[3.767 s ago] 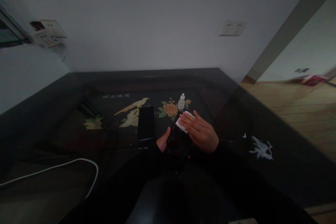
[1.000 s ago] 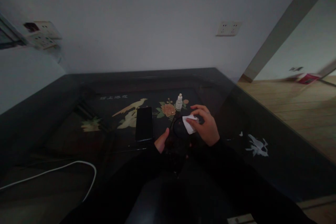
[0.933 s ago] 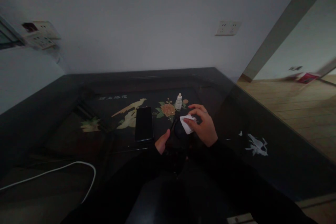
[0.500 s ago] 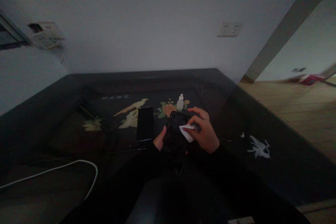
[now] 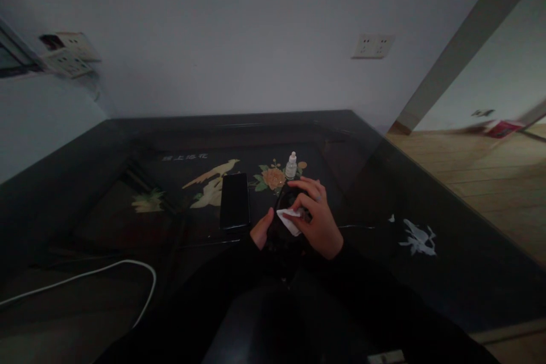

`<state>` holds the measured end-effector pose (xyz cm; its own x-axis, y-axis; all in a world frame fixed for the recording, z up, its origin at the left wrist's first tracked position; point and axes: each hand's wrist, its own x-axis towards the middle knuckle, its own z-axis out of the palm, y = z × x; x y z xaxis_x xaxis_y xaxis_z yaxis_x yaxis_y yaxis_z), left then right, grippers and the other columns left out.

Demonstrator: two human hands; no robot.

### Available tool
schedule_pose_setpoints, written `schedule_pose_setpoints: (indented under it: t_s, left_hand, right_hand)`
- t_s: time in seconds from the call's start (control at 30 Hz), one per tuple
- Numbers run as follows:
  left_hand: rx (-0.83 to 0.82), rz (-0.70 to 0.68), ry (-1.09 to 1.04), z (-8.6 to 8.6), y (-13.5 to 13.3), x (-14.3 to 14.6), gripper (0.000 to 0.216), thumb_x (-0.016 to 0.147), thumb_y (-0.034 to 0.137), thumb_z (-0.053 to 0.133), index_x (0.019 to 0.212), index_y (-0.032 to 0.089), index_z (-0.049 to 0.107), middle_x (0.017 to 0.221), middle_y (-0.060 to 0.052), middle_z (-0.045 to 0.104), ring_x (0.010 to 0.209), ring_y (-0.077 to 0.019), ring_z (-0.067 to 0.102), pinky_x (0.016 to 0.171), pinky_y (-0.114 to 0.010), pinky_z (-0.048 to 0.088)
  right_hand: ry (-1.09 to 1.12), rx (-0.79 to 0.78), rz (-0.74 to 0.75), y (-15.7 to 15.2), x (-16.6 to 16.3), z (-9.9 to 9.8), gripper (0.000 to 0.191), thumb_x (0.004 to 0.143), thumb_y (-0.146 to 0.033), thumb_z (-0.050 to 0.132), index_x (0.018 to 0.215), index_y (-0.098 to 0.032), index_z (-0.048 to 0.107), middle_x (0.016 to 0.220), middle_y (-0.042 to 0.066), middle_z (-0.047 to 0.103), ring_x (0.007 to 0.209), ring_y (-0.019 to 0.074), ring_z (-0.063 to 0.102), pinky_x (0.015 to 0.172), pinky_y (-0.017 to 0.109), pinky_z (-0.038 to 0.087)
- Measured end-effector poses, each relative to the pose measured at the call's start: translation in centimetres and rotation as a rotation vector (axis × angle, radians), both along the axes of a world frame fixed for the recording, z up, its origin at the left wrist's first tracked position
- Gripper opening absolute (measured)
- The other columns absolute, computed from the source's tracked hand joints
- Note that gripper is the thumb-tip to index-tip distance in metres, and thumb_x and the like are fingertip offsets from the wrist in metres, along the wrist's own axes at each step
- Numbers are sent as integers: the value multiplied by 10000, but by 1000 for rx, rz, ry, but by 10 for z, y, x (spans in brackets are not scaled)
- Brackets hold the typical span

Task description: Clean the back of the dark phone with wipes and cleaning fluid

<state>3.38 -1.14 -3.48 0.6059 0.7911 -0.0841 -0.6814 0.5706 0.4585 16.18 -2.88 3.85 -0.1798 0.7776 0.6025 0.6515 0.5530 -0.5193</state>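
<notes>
My left hand (image 5: 261, 230) is closed around the left side of a black camera (image 5: 277, 242), with its thumb along the edge. The camera's round front faces up and is partly covered by my other hand. Between thumb and fingertips, my right hand (image 5: 318, 219) pinches a folded white tissue (image 5: 288, 220) that lies against that round front. Just beyond the camera stands a small white dropper bottle (image 5: 291, 166), upright. A black smartphone (image 5: 235, 201) rests flat to the left of my left hand. The camera's lower part blends into the dark sleeves.
The dark glossy table (image 5: 354, 278) has bird and flower inlays. Crumpled white tissue (image 5: 420, 238) lies at the right, a small scrap (image 5: 391, 218) near it. A white cable (image 5: 128, 262) curves at the left. Wall sockets (image 5: 373, 46) are behind, and a wooden floor (image 5: 478, 182) lies right.
My right hand has moved left and slightly down across the camera's round front, carrying the tissue with it. My left hand keeps its hold. The view has shifted slightly.
</notes>
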Motion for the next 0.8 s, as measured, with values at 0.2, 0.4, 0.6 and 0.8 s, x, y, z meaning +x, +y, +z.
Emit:
schedule_pose_setpoints:
  t_s: [0.2,0.4,0.6,0.8]
  left_hand:
    - [-39,-246,25,6,4,-20,664,814,574,333,1283,111,410,1212,-158,532,1121,-309,483,944,-462,332]
    - [-12,-264,2,13,1,-19,649,815,567,340,1280,121,415,1184,-167,554,1032,-314,548,908,-502,342]
    - [11,44,9,7,-5,9,564,838,418,427,1276,63,412,1244,-135,514,1235,-249,372,1044,-347,234]
    - [4,-44,57,4,-12,-6,515,823,383,475,1245,88,459,1153,-143,586,1140,-283,482,1001,-412,288]
  right_hand:
    - [3,2,7,3,15,-3,201,723,-227,647,659,-226,456,1177,50,521,1185,267,348,966,519,290]
    - [-15,-11,9,6,21,-3,201,718,-253,653,657,-225,463,1196,55,497,1176,269,355,945,510,319]
    - [-51,49,-3,3,-1,-3,196,729,-218,641,677,-226,452,1203,34,496,1204,258,336,1016,548,188]
    - [109,100,-158,12,10,2,190,751,-236,609,667,-220,438,1125,66,527,1130,246,413,961,492,288]
